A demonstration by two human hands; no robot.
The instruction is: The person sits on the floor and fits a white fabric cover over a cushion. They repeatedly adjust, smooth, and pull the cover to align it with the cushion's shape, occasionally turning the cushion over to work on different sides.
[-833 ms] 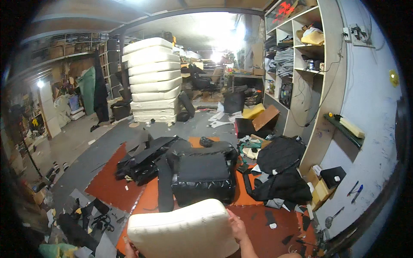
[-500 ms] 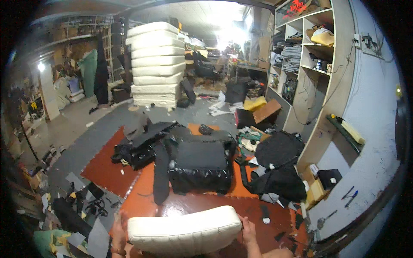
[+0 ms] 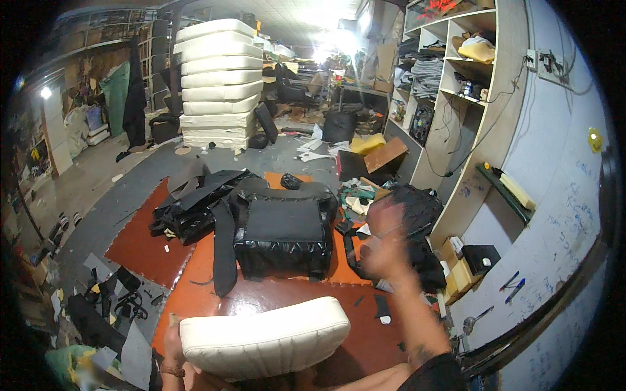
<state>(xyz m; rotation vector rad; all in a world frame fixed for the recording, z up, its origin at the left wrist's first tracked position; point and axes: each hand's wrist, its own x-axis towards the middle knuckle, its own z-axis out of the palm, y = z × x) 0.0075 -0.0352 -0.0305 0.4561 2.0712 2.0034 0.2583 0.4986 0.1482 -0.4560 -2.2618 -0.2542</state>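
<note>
A white padded cushion [image 3: 264,339], with stitched lines along its front side, is tilted close in front of me. At its left end, my left hand [image 3: 172,342] is closed on the edge, partly hidden by the cushion. My right hand [image 3: 385,241] is away from the cushion, raised forward on the right over a pile of black fabric [image 3: 417,212]. Motion smears its fingers, so whether it holds anything cannot be made out. Past the cushion, a black glossy upholstered piece [image 3: 283,225] rests on the red-brown mat [image 3: 261,293].
Black upholstery pieces [image 3: 189,218] lie left of the glossy piece. Scissors [image 3: 134,306] and scraps litter the floor at left. A tall stack of white cushions [image 3: 218,85] stands at the back. Shelving [image 3: 469,98] lines the right wall, with a small green ledge [image 3: 505,195] nearer me.
My right hand has let go of the cushion's right end and swung forward and up over the black fabric. My left hand stays on the cushion. The whole view has shifted slightly.
</note>
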